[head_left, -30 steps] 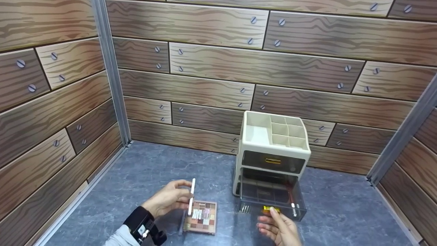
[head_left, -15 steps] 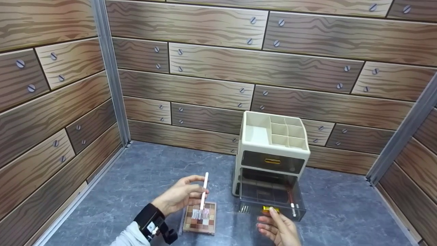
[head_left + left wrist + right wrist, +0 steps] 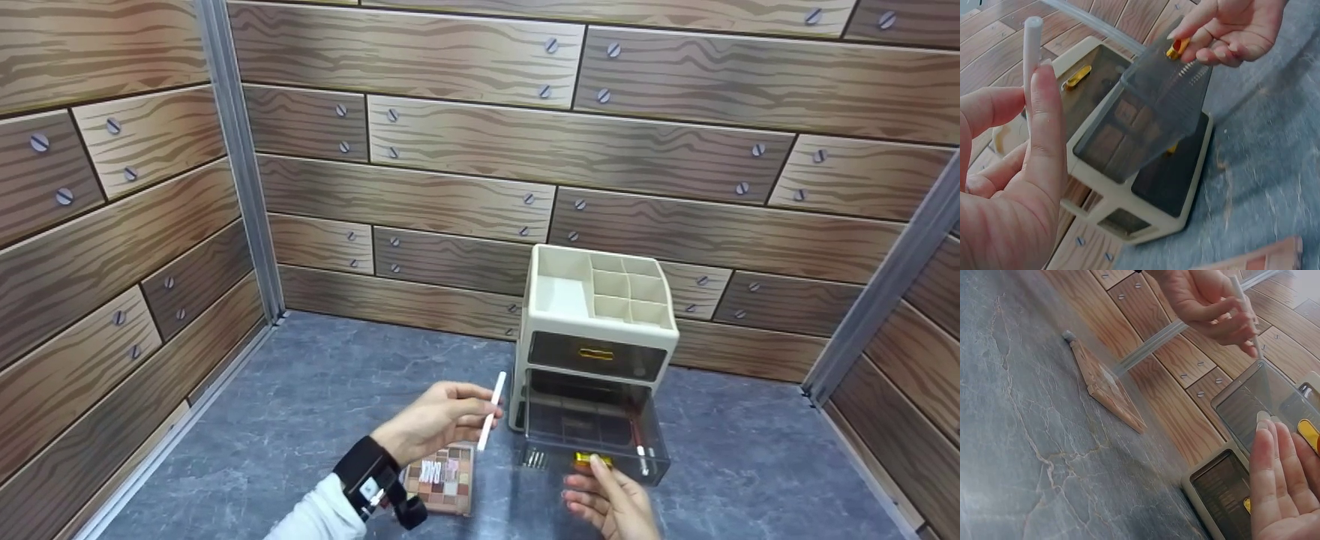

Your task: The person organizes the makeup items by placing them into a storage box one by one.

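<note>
My left hand pinches a white stick between thumb and fingertips; both ends project beyond the grip. The stick tilts above the desk, just beside the pulled-out drawer of the cream cabinet. My right hand holds the drawer's gold handle between thumb and forefinger, the other fingers loosely bent. I see a makeup palette lying near the left wrist.
</note>
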The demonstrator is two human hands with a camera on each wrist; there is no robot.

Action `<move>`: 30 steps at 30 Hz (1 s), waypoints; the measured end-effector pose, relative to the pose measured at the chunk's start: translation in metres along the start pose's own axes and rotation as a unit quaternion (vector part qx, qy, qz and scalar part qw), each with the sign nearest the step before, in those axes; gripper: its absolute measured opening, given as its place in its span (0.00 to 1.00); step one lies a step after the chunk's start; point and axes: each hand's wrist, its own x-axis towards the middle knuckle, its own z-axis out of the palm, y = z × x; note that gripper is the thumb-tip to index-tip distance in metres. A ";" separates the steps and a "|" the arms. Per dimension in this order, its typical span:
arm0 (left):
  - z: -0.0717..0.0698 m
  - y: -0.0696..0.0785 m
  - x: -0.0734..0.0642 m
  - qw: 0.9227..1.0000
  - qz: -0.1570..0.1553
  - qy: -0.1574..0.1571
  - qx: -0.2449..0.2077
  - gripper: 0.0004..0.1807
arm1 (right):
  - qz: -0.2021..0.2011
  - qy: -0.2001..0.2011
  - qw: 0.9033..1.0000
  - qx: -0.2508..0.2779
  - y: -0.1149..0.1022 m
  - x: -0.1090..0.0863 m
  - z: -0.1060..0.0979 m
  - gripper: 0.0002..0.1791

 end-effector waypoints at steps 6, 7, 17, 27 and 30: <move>0.012 0.002 0.010 1.000 0.005 -0.010 0.008 0.16 | -0.004 -0.003 1.000 -0.009 0.000 -0.001 -0.001 0.17; 0.015 0.002 0.012 1.000 0.005 -0.011 0.012 0.16 | -0.004 -0.004 1.000 -0.010 0.000 -0.001 -0.001 0.17; 0.040 0.006 0.029 0.997 -0.008 0.001 0.081 0.12 | -0.010 0.014 1.000 -0.021 -0.002 0.000 0.001 0.17; 0.059 0.007 0.049 0.995 -0.020 0.017 0.100 0.10 | -0.010 -0.003 1.000 -0.019 -0.001 0.000 -0.001 0.17; 0.064 0.009 0.053 0.995 -0.028 0.008 0.098 0.10 | -0.008 -0.010 1.000 -0.020 0.000 0.000 -0.001 0.17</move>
